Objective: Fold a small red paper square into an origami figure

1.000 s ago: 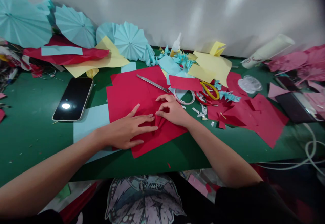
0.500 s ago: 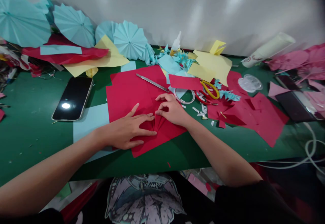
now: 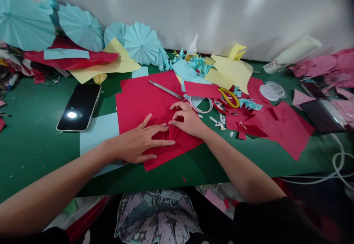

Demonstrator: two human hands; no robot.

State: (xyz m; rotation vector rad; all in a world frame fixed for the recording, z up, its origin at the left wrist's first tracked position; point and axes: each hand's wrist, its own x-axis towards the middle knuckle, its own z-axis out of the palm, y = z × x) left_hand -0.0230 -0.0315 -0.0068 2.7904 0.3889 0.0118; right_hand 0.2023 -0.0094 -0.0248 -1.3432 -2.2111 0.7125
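Note:
Red paper sheets [image 3: 141,107] lie overlapped in front of me. On them is a small folded piece of red paper [image 3: 173,131], partly covered by my fingers. My left hand [image 3: 141,140] lies flat with fingers spread, one fingertip across the lower end of the folded piece. My right hand [image 3: 186,120] pinches the upper end of that piece between thumb and forefinger. A slim silver craft knife [image 3: 166,90] rests on the red sheets just above my hands. To the right of it lies a white roll of tape [image 3: 201,110].
A phone [image 3: 80,107] and light blue paper [image 3: 99,129] lie left. Scissors with yellow handles [image 3: 229,98], paper scraps and red offcuts [image 3: 271,122] cover the right. Pleated blue paper rosettes [image 3: 142,44] and a glue bottle [image 3: 192,46] stand along the wall.
A finger of my left hand has slid slightly right, across the lower end of the folded red paper. My right hand keeps its pinch in nearly the same place.

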